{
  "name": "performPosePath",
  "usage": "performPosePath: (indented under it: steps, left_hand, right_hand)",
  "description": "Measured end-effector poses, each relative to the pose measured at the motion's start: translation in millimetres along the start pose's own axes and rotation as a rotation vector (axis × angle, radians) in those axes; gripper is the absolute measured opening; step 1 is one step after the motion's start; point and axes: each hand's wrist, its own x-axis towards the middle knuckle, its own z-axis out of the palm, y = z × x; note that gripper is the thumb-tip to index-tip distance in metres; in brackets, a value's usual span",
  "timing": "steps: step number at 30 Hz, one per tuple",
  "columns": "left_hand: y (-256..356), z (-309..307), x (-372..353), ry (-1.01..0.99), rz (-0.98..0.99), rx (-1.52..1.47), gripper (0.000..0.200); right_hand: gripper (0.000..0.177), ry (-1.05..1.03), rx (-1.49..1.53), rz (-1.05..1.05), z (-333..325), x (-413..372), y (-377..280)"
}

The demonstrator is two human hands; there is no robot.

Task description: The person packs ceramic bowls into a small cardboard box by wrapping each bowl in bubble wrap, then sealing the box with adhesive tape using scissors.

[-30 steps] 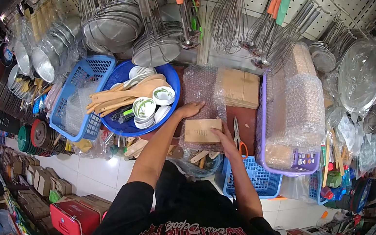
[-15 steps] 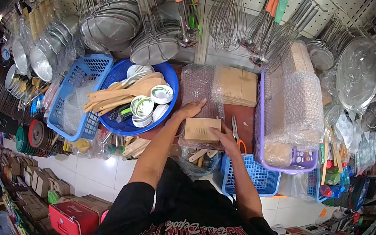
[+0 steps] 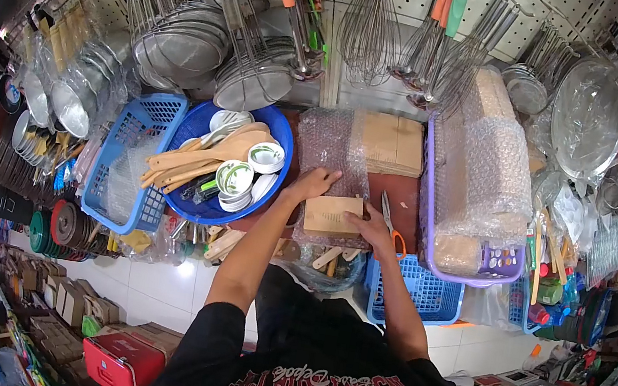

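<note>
A small brown cardboard box (image 3: 328,216) lies on a sheet of bubble wrap (image 3: 323,137) at the front of the red-brown table. My right hand (image 3: 372,227) grips the box at its right end, thumb on top. Just above the box's left corner, my left hand (image 3: 314,183) rests on the bubble wrap with its fingers stretched out to the right; it appears to hold nothing. Scissors (image 3: 387,208) with orange handles lie to the right of the box. Behind it, flat brown cardboard boxes (image 3: 393,143) sit side by side, partly beside the bubble wrap.
Left of my hands stands a blue basin (image 3: 287,129) of wooden spatulas and small white bowls, beside a blue basket (image 3: 94,187). A purple basket (image 3: 427,200) with bubble-wrapped goods is on the right. Another blue basket (image 3: 419,312) sits below the table edge. Whisks (image 3: 371,41) and strainers (image 3: 187,44) hang above.
My left hand has shifted slightly down and right on the bubble wrap. The box and my right hand stay nearly where they were.
</note>
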Motion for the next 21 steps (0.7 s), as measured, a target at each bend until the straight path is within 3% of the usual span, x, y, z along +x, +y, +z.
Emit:
performPosePath:
  steps: [2, 5, 8, 11, 14, 17, 21]
  left_hand:
    - [6, 4, -16, 0.252, 0.308, 0.032, 0.038]
    - [43, 4, -52, 0.366, 0.374, -0.02, 0.028]
    - [53, 18, -81, 0.231, 0.379, 0.024, 0.029]
    - [61, 22, -82, 0.255, 0.249, 0.147, 0.035]
    - [66, 26, -74, 0.219, 0.107, 0.135, 0.034]
    - [65, 26, -71, 0.233, 0.07, 0.109, 0.034]
    - [52, 35, -69, 0.336, 0.162, 0.041, 0.031]
  right_hand:
    - [0.063, 0.013, -0.036, -0.022, 2, 7, 14]
    - [0.064, 0.004, -0.093, 0.003, -2, -1, 0]
    - [0.063, 0.09, -0.113, -0.146, -1, -5, 3]
    - [0.068, 0.013, -0.108, -0.152, -7, 2, 11]
    - [0.062, -0.025, -0.097, -0.178, -9, 8, 17]
    - [0.061, 0.047, -0.119, -0.18, -4, 8, 23]
    - [0.061, 0.138, -0.168, -0.276, -3, -2, 15]
